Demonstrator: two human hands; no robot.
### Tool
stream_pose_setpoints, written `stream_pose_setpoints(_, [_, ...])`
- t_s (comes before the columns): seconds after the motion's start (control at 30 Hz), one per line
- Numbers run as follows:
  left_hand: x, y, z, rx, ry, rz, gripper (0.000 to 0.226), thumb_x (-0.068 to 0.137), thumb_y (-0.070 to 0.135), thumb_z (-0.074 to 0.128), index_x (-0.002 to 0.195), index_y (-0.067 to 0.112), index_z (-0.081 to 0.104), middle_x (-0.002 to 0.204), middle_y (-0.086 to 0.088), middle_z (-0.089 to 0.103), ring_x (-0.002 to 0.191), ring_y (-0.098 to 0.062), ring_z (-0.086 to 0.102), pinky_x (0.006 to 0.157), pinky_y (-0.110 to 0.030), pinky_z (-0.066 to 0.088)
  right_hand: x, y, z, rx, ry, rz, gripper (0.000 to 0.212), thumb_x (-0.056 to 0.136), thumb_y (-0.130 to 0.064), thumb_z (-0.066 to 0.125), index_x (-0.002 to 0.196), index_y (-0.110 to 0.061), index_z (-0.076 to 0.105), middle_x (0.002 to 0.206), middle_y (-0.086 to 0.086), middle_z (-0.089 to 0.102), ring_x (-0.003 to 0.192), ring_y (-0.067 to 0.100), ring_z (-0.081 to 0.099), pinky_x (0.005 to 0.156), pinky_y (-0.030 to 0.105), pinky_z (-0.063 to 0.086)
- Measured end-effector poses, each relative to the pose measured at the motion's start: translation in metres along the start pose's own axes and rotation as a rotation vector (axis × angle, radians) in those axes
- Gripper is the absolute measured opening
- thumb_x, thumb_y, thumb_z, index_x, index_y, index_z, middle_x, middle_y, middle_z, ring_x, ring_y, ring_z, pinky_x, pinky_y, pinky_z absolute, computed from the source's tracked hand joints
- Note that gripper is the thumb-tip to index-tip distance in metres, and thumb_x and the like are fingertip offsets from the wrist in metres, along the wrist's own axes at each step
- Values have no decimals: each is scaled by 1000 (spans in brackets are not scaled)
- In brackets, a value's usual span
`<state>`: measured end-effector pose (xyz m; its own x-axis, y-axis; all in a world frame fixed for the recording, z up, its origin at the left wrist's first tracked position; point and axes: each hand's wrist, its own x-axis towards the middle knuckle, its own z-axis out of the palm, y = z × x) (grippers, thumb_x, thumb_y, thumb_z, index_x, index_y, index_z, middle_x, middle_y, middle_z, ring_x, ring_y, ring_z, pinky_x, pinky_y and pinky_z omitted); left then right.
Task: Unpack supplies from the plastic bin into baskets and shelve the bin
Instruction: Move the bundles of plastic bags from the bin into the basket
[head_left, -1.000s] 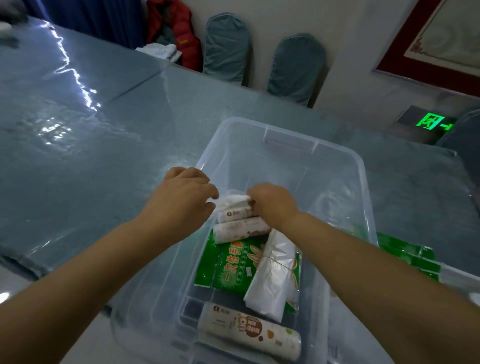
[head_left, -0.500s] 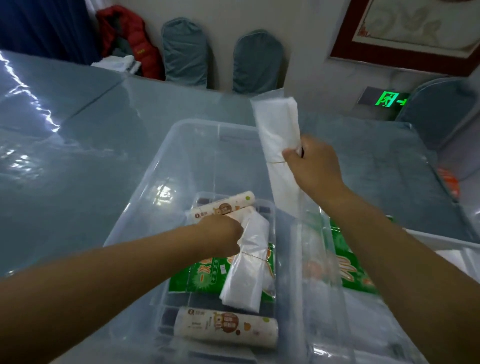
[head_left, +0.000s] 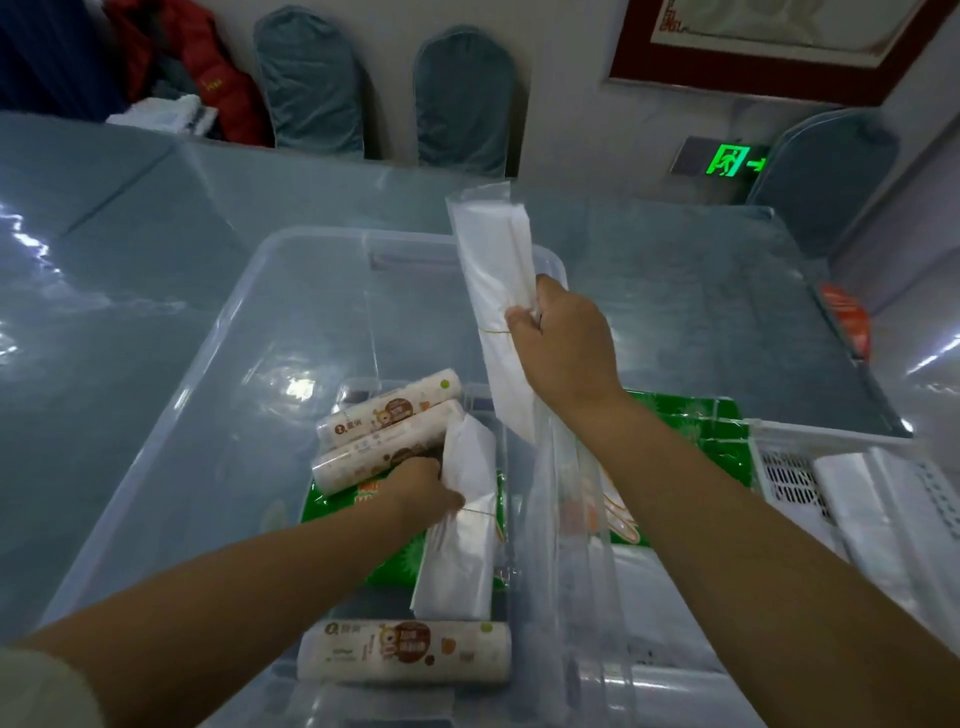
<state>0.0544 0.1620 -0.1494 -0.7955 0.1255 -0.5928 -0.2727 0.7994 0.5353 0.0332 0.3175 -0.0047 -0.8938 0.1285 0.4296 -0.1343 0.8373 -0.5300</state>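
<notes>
A clear plastic bin (head_left: 260, 332) sits on the table before me. My right hand (head_left: 566, 348) holds a white bundle of bags (head_left: 493, 260) upright above the bin's right rim. Inside the bin, my left hand (head_left: 421, 491) grips a second white bundle (head_left: 462, 551) that lies on green packets (head_left: 332, 504). Two printed rolls (head_left: 389, 431) lie beside that hand, and a third roll (head_left: 405, 657) rests near the bin's front wall. A white basket (head_left: 810, 483) stands at the right, with green packets (head_left: 696, 431) next to it.
The table (head_left: 130, 260) has a glossy blue-grey cover. Blue-covered chairs (head_left: 311, 78) line the far wall, with a red jacket (head_left: 213, 67) at the back left. Another chair (head_left: 826, 171) stands at the right, and a red object (head_left: 847, 322) lies near the table's right edge.
My right hand has lifted one white bundle out of the bin and holds it above the right rim. My left hand has moved down and closed on the second bundle.
</notes>
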Motion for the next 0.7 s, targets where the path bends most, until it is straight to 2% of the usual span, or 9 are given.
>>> stream_pose_setpoints(0.1, [-5,9,-6,-192,-37,42,38,81,16,66,118,15,56,110,-2,58,96,-19,53,92,-37,46,0,1,0,-24,-1,-17,18,90,-17,51,75,-14,41,65,6,52,56,25,49,48,29,36])
stream_pose_setpoints(0.2, [-15,19,-29,-353,10,97,35,84,12,62,117,11,54,104,-8,60,98,-27,57,90,-44,50,0,0,-1,-20,-29,5,32,90,-19,51,66,-24,31,56,-5,39,49,13,37,45,22,22])
stream_pose_setpoints(0.27, [-21,25,-52,-430,135,135,30,82,10,62,111,7,55,98,-10,61,91,-28,59,80,-40,51,0,-1,-2,4,-62,43,33,90,-20,51,63,-24,31,56,-4,39,50,14,39,46,27,26])
stream_pose_setpoints(0.33, [-31,30,-77,-513,269,177,25,80,8,62,104,9,54,94,-9,61,83,-25,60,68,-33,51,-1,-5,-4,56,-87,91,28,89,-22,52,65,-15,40,59,2,47,53,21,45,49,32,33])
stream_pose_setpoints(0.4, [-41,34,-98,-628,337,222,22,80,5,61,100,11,54,93,-10,61,79,-24,59,64,-31,49,0,-11,-6,133,-104,138,24,89,-23,53,78,-2,52,71,14,58,64,30,55,57,39,45])
stream_pose_setpoints(0.5, [-58,38,-119,-810,330,278,19,82,0,58,95,12,58,94,-13,62,82,-29,60,75,-38,50,3,-29,-11,292,-80,163,22,86,-23,57,86,-1,59,80,16,65,70,28,61,62,38,50])
stream_pose_setpoints(0.57, [-70,42,-125,-898,305,302,19,82,-1,56,89,17,61,90,-9,65,75,-24,61,67,-32,53,3,-48,-13,412,-56,182,18,82,-21,61,80,-3,60,69,10,63,59,16,56,55,29,46])
stream_pose_setpoints(0.63, [-80,47,-128,-974,277,309,20,84,3,54,94,18,62,88,-6,67,72,-21,63,56,-27,52,0,-62,-12,524,-72,239,16,81,-19,62,80,-3,61,67,6,61,56,9,54,53,25,44])
stream_pose_setpoints(0.7, [-91,53,-130,-1074,228,298,19,86,9,51,99,18,62,86,-6,69,71,-22,65,55,-27,53,-5,-70,-10,561,-93,275,12,83,-20,60,80,-8,62,66,-1,61,54,4,54,50,21,44])
